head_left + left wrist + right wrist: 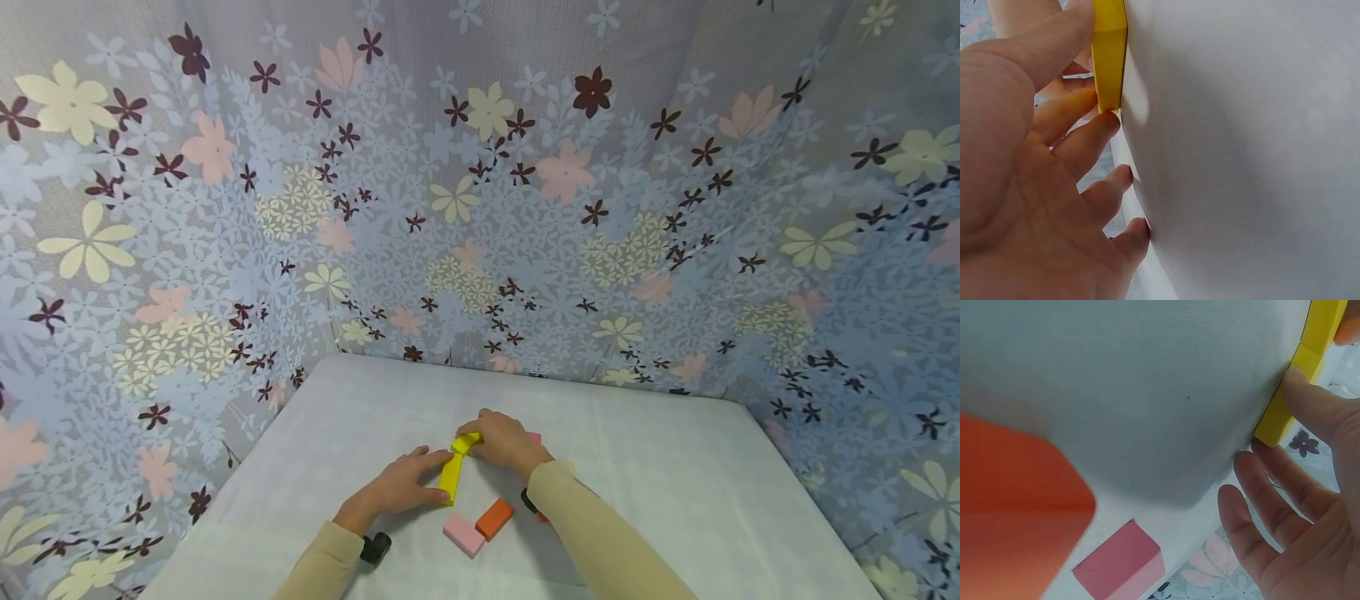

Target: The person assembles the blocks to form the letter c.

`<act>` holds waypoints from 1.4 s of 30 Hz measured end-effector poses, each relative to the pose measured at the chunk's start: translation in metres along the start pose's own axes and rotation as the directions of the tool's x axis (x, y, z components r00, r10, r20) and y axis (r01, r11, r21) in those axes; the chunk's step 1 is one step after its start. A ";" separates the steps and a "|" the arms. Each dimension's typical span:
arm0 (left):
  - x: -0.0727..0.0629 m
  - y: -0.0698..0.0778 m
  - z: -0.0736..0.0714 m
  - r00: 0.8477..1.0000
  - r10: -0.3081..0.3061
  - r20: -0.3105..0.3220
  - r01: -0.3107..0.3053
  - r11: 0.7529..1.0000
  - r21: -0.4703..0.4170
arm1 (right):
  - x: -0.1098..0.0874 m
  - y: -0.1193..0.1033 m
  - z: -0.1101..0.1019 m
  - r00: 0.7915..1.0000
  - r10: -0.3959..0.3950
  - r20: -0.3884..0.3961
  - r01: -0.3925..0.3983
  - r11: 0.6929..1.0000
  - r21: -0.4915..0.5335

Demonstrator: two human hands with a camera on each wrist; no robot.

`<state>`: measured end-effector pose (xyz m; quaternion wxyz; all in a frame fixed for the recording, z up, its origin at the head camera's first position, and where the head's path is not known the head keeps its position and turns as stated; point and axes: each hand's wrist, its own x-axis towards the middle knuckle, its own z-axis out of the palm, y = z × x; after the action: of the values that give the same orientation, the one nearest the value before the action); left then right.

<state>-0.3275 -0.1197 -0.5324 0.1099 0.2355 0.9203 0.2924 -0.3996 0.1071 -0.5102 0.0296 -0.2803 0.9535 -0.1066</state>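
Note:
Two yellow blocks lie end to end on the white table, at a slight angle to each other. My left hand (397,483) spans the nearer yellow block (450,479), thumb by its near end and fingers by its far end. In the left wrist view, fingertips touch the end of a yellow block (1110,69). From the far side, my right hand (506,442) pinches the farther yellow block (467,442). In the right wrist view, the thumb rests on this block's side and a finger is at its end, while the other fingers are spread.
A pink block (465,533) and an orange block (494,520) lie close together near me. Another pink block (534,437) is partly hidden behind my right hand. A bit of orange (542,517) shows beside the right forearm. Flowered cloth (480,208) hangs around the table.

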 end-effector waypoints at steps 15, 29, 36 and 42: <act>0.003 0.003 -0.001 1.000 0.006 0.006 -0.006 1.000 0.007 | -0.003 0.000 -0.005 1.000 0.006 -0.008 -0.006 1.000 -0.017; 0.003 0.001 -0.002 1.000 0.003 0.007 -0.003 1.000 0.001 | -0.011 0.006 -0.022 0.999 0.018 -0.027 -0.018 1.000 -0.013; 0.001 0.000 0.000 1.000 -0.010 0.015 0.011 1.000 -0.013 | -0.018 0.011 -0.029 0.997 0.018 -0.071 -0.017 1.000 0.017; -0.001 0.003 -0.001 1.000 -0.026 0.015 0.026 0.999 -0.024 | -0.029 0.018 -0.035 0.991 0.057 -0.123 -0.054 0.998 0.027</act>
<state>-0.3259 -0.1189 -0.5297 0.1232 0.2242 0.9189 0.3003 -0.3889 0.1441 -0.4800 -0.0231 -0.2462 0.9596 -0.1341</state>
